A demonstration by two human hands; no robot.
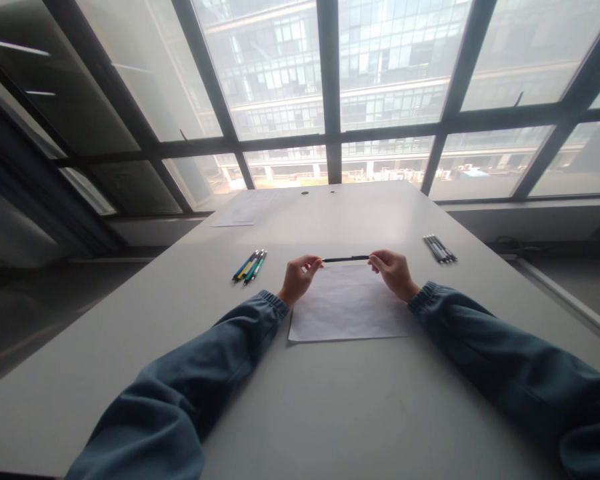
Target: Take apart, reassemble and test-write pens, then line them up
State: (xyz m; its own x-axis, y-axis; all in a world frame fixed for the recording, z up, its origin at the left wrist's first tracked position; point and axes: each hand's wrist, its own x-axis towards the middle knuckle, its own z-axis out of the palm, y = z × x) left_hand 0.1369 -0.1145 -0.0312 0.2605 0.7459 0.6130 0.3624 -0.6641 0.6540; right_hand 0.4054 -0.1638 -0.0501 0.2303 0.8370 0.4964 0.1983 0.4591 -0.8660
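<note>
A slim black pen (346, 259) is held level between my two hands, just past the far edge of a white paper sheet (350, 307). My left hand (298, 277) pinches its left end, and my right hand (394, 272) pinches its right end. Both wrists are over or beside the sheet's sides. To the left of my left hand lies a group of coloured pens (250, 267), with blue, yellow and green among them. On the right, several grey-and-black pens (440, 249) lie side by side.
The white table (305, 413) stretches away to a large window (330, 80). More paper (237, 210) lies at its far left, and two small dark round spots (305, 193) show near the far edge. A dark curtain (30, 167) hangs at the left.
</note>
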